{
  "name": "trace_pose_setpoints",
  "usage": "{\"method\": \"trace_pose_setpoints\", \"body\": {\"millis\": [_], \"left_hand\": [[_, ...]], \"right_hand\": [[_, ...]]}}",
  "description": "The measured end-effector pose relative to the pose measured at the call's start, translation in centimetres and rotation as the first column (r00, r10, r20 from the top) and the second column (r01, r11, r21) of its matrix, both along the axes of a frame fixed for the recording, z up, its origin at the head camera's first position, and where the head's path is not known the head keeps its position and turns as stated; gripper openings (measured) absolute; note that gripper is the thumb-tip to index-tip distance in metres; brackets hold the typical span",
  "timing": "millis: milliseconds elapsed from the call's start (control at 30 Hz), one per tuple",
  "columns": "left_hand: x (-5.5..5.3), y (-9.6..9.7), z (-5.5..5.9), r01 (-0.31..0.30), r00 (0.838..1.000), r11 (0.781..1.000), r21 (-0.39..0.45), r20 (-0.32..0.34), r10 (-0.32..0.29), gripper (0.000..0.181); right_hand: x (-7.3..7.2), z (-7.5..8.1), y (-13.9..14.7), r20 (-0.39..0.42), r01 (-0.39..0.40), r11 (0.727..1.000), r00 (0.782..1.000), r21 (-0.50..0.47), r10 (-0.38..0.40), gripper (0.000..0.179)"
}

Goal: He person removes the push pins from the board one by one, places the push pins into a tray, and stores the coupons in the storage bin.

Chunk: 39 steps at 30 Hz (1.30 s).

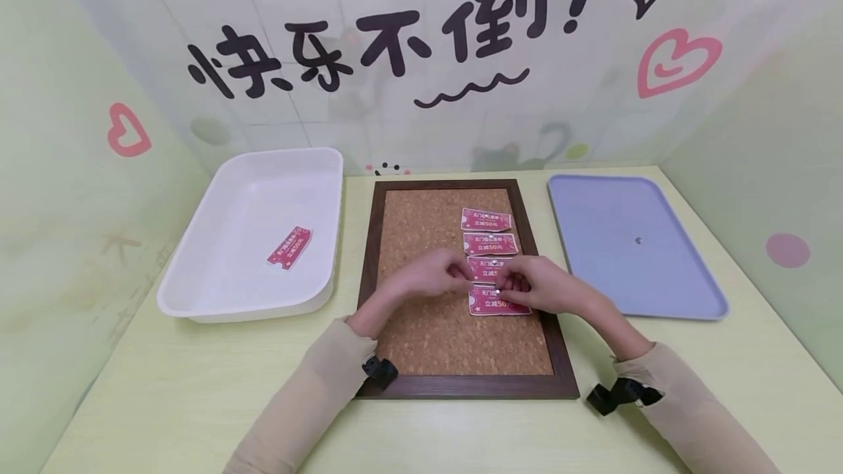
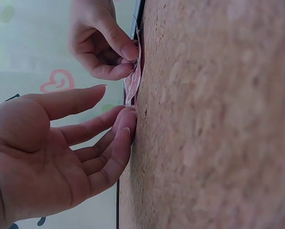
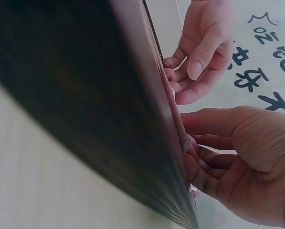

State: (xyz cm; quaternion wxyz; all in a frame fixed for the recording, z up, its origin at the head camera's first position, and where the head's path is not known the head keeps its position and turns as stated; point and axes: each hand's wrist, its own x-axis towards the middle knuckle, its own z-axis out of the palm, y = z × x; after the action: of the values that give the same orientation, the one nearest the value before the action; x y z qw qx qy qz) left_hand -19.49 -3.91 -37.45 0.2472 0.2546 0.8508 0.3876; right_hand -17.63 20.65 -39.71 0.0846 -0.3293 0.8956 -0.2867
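Observation:
On the cork board [image 1: 421,342] lie several pink paper coupons in a column near its right side, with small pins at their upper parts. My right hand [image 1: 543,285] is at the lowest coupon [image 1: 486,306], its thumb and index finger pinching a small pushpin [image 1: 497,291] at the coupon's upper edge. Across from it, my left hand [image 1: 437,274] rests its fingertips by the coupons' left edges. In the left wrist view the left hand [image 2: 61,157] has its thumb held apart and its fingers loosely bent against the board, gripping nothing visible.
A white tub [image 1: 244,306] on the left contains one pink coupon [image 1: 290,248]. To the right of the board lies a blue tray [image 1: 632,276] with one small pin [image 1: 638,241] on it. The board's dark wooden frame [image 1: 461,387] borders the cork.

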Motion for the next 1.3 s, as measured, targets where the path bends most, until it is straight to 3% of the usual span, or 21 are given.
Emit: {"method": "trace_pose_setpoints", "body": {"millis": [300,867,1300], "left_hand": [[-0.4,0.4,-0.5,0.017,1.0,1.0,0.001,0.007,-0.017,0.009],[-0.4,1.3,-0.7,-0.044,0.995,0.999,-0.013,0.087,0.045,0.004],[-0.5,1.5,-0.7,-0.047,0.996,0.999,-0.022,0.077,0.048,0.004]], "right_hand": [[0.1,0.0,-0.3,-0.014,0.021,1.0,1.0,0.004,-0.021,0.011],[-0.1,-0.1,-0.8,0.019,0.059,0.998,0.998,0.007,-0.059,0.012],[0.0,-0.3,-1.0,0.009,0.112,0.994,0.994,-0.003,-0.112,0.012]]}}
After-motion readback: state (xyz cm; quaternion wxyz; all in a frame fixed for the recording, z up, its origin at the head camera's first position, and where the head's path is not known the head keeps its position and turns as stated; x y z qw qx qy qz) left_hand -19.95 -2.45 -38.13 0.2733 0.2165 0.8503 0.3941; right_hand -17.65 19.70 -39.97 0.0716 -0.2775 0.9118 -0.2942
